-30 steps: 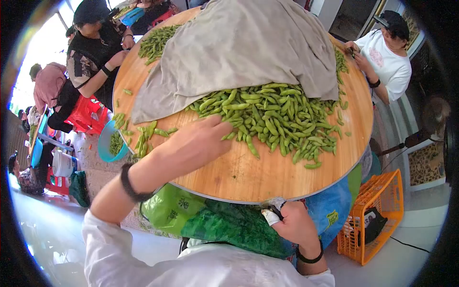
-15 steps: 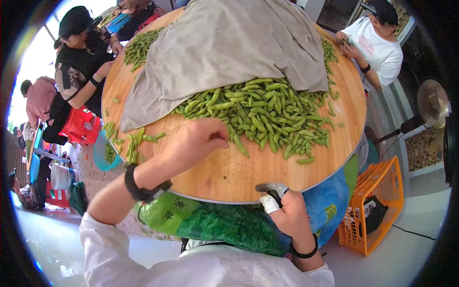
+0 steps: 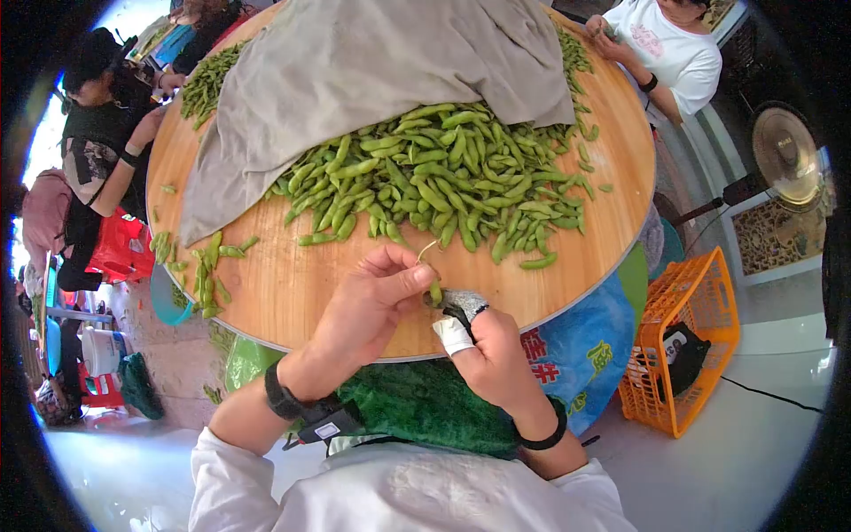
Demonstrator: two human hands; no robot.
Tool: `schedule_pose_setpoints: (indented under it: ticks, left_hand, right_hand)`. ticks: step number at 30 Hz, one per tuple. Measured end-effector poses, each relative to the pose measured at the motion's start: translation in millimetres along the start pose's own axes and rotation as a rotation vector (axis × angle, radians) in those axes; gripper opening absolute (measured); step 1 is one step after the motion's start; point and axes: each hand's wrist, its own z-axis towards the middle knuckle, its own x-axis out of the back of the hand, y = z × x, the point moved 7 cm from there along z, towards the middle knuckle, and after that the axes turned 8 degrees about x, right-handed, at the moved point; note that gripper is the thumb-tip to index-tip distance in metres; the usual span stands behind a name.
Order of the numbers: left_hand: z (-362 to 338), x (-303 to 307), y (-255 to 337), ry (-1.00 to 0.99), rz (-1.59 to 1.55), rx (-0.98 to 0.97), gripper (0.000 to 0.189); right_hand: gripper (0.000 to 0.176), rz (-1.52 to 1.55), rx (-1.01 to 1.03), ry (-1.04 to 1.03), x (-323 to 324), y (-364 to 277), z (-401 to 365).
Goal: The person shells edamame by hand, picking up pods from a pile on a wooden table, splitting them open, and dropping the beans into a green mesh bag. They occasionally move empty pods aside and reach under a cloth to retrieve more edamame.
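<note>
My left hand point(image 3: 372, 297) pinches a green soybean pod point(image 3: 435, 291) between thumb and fingers; a thin pale stem sticks up above the grip. Close against it, my right hand point(image 3: 483, 341) is closed at the pod's lower end. White tape wraps the right thumb, and grey and black coverings sit on the fingers; they partly hide the pod. Both hands are above the near edge of the round wooden table point(image 3: 284, 293). Just beyond them lies a large heap of soybean pods point(image 3: 443, 173), partly under a grey-beige cloth point(image 3: 355, 80).
A few loose pods point(image 3: 208, 279) lie at the table's left. Below the left edge hangs a turquoise basin point(image 3: 168, 297). An orange crate point(image 3: 678, 346) and a fan point(image 3: 784, 155) stand at right. One person point(image 3: 669, 53) is across at right, another point(image 3: 102, 115) at left.
My left hand has moved right and nearer to me, and now shows a pod in its pinch. The right hand has shifted left and up to meet it. The view has shifted too.
</note>
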Motion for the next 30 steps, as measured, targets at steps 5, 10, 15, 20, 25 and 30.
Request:
schedule_pose_setpoints:
  ticks: [5, 10, 15, 20, 25, 30]
  left_hand:
    - [-3, -4, -7, 0.052, 0.027, 0.025, 0.008]
    - [-4, -1, -13, 0.033, -0.038, 0.015, 0.008]
    - [-8, -11, -4, -0.084, 0.101, -0.132, 0.009]
    - [-6, -12, -9, -0.237, 0.092, -0.019, 0.010]
    - [-10, -19, -10, -0.078, 0.164, -0.023, 0.014]
    - [-19, -23, -7, -0.049, 0.557, -0.121, 0.015]
  right_hand:
    - [0.017, -0.033, 0.024, 0.013, 1, 5, -3]
    - [0.014, -0.100, 0.027, 0.019, 0, 12, -8]
    - [0.012, 0.222, -0.109, -0.021, 0, 13, -6]
    - [0.013, 0.917, -0.503, -0.229, -13, 20, -21]
    - [0.011, -0.404, 0.160, 0.129, 9, -11, -12]
    - [0.008, -0.171, 0.087, 0.141, 17, -22, -11]
